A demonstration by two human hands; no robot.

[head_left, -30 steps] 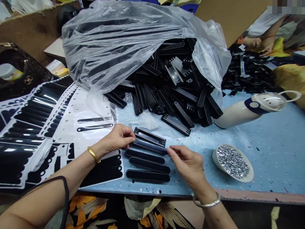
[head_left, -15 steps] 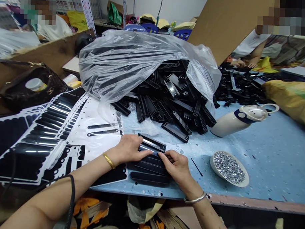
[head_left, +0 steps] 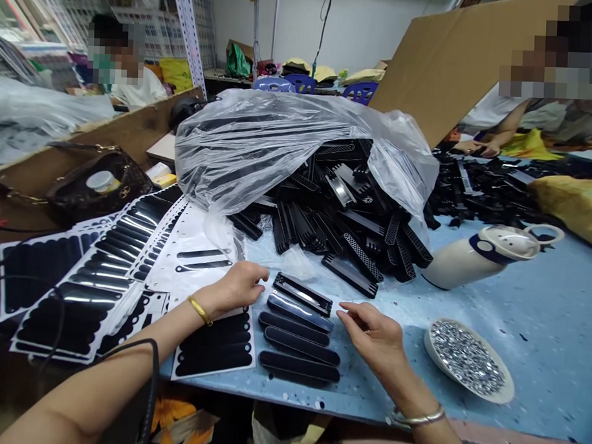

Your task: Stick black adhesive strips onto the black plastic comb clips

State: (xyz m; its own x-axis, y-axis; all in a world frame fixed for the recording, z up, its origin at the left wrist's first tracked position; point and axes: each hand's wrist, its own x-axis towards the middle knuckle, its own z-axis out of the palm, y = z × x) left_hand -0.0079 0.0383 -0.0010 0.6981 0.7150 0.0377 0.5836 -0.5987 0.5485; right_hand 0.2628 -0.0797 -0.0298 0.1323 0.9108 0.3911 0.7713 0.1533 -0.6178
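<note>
Several dark rounded strips (head_left: 298,368) lie in a stack of rows on the blue table (head_left: 554,334), with a shiny strip (head_left: 300,311) and an open-framed black piece (head_left: 303,293) at their far end. My left hand (head_left: 245,285) hovers at the left end of the framed piece, fingers curled with thumb near the index finger, nothing visible in them. To the right of the pieces is my right hand (head_left: 372,328), its thumb and forefinger apart and holding nothing. Sheets of black stickers (head_left: 217,342) lie under and beside my left forearm.
Behind the pieces, a clear plastic bag (head_left: 245,136) spills black comb-like parts (head_left: 345,217). A bowl of small metal bits (head_left: 468,361) and a tilted white bottle (head_left: 464,260) stand right. A handbag (head_left: 98,183) is at left. Two people sit farther back.
Both hands have let go of the shiny strip and moved apart, left and right of the row. The whole view has shifted, so the table things appear lower and farther right.
</note>
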